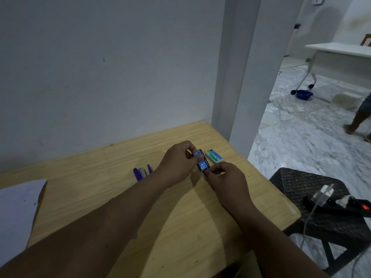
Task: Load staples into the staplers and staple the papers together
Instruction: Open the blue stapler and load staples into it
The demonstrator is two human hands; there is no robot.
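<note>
A small blue and black staple box (202, 165) marked "10" is held above the wooden table (180, 217) between both hands. My left hand (176, 161) pinches its far end, and my right hand (226, 179) grips its near end. A second staple box (214, 156), green and white, lies flat on the table just beyond the held one. A purple stapler (141, 172) lies open on the table to the left of my left hand. White papers (17, 213) rest at the table's left edge.
A grey wall stands behind the table and a pillar at its far right corner. To the right, a dark wicker stool (313, 189) carries a power strip (345, 205) with plugs and a red light. A person's legs (359, 115) are on the marble floor beyond.
</note>
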